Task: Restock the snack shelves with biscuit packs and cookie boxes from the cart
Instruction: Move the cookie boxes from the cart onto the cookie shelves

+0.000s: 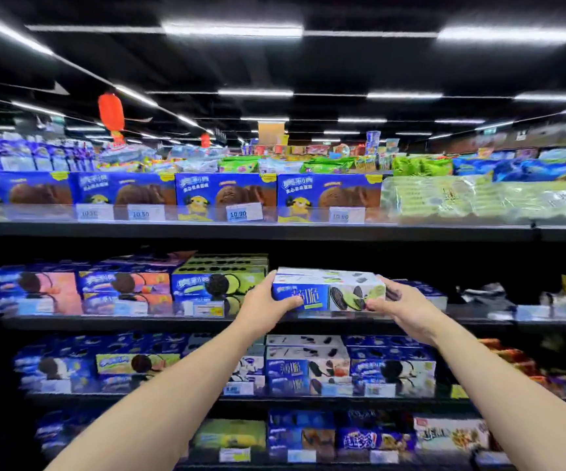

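Two hands gripped cookie box by its ends, head view. Left hand curled round blue end; right hand pinched green-and-white end. Box was level at front lip of second shelf, just right of green-topped stack; resting or hovering, could not tell. Best handling seemed: hold level, label outward, slide straight back beside stack, free fingers last.

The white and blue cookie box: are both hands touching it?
Touching. The head view shows the left hand and the right hand gripping opposite ends of the cookie box.
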The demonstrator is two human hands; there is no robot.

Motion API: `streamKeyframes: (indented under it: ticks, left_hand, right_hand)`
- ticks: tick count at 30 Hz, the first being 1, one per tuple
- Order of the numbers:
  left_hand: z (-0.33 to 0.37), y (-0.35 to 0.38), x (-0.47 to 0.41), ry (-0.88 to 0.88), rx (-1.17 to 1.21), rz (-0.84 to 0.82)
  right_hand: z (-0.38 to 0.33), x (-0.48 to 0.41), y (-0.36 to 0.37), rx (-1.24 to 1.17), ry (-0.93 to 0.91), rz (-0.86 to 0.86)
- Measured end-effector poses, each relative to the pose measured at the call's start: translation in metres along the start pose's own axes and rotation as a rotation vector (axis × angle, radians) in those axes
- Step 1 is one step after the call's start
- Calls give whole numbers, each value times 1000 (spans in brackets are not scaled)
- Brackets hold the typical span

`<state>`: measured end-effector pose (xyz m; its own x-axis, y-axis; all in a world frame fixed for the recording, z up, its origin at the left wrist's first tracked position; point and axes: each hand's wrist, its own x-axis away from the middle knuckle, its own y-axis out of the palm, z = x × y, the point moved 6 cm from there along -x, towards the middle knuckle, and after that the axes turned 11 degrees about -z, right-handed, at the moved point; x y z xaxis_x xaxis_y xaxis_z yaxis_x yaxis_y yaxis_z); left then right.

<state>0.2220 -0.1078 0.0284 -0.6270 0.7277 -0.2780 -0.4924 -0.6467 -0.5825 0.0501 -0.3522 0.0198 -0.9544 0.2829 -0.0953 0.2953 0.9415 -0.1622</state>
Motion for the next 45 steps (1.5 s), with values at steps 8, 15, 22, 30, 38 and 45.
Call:
streamKeyframes:
  ticks: [8, 15, 22, 30, 38, 45]
  left_hand:
    - [16, 20, -63, -178, -396, -35]
    - [27, 18, -93, -315, -870, -206]
    - [21, 20, -98, -304, -1299, -269]
    - [18, 17, -90, -245, -1314, -230]
    - [12, 20, -37, 117, -1193, -8]
    - [-31, 9, 48, 221, -1088, -60]
  right_hand:
    - [8, -71, -53, 288, 65, -90]
    - [5, -108, -51, 563, 105, -152]
    - [3, -115, -31, 734, 69, -164]
    - [-2, -98, -11, 857, 56, 18]
    - [-1, -50, 25, 837, -29, 232]
    - [3, -3, 106, 1184, -163, 340]
